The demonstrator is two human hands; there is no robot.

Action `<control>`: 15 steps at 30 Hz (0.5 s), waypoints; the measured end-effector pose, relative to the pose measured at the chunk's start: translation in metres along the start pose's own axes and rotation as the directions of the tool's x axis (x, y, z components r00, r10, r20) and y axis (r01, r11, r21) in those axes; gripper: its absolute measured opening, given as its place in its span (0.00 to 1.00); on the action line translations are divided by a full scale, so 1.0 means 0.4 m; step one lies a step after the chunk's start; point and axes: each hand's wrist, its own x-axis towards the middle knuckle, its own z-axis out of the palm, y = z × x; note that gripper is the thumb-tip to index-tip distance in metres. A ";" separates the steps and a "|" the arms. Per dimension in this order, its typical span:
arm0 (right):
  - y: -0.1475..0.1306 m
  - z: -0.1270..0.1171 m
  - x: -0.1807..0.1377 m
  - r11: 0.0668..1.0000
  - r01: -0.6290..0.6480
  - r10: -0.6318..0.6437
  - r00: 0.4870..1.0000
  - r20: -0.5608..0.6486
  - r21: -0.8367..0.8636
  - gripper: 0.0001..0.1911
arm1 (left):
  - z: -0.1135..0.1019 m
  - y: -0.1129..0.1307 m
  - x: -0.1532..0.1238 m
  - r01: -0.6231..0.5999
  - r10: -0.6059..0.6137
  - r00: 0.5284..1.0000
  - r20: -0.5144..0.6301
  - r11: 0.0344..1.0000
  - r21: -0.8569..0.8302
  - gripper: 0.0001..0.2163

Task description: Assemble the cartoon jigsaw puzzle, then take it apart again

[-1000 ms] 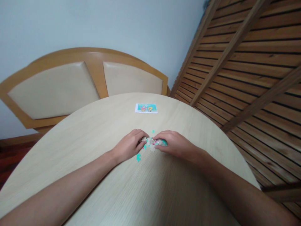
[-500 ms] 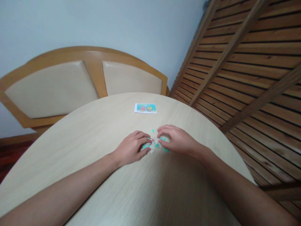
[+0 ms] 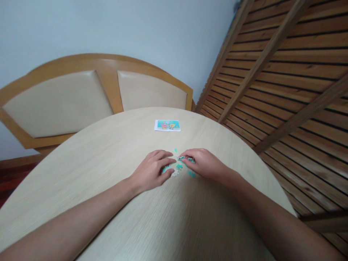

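Note:
A small heap of jigsaw puzzle pieces, teal, white and multicoloured, lies on the pale wooden table between my hands. My left hand rests at the left of the heap, fingers apart and curved around some pieces partly hidden under it. On the other side, my right hand has thumb and fingers pinched on puzzle pieces; how many is hidden. One teal piece sits apart, just beyond the heap. A few more teal ones lie below my right hand.
Farther back on the table lies a picture card with two cartoon figures on teal. A bench with padded back panels stands behind the table's far edge. Wooden slats slope along the right side.
My right hand has closed its fingers into a pinch on pieces at the heap. The pieces lie more spread out. My left hand has barely moved.

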 end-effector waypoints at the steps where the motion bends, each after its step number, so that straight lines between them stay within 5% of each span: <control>1: 0.002 0.001 0.000 1.000 -0.011 0.011 1.000 -0.010 0.019 0.13 | 0.000 0.001 0.001 -0.033 0.033 0.999 0.029 0.999 0.003 0.14; 8: 0.010 -0.002 -0.002 0.993 -0.104 0.107 0.992 -0.063 0.054 0.14 | -0.007 0.010 0.007 -0.056 0.058 0.995 0.077 0.998 -0.019 0.09; 15: 0.012 0.014 -0.001 0.999 0.044 -0.041 0.993 -0.114 0.023 0.12 | 0.008 -0.001 0.002 -0.005 0.011 0.999 0.031 0.982 -0.187 0.06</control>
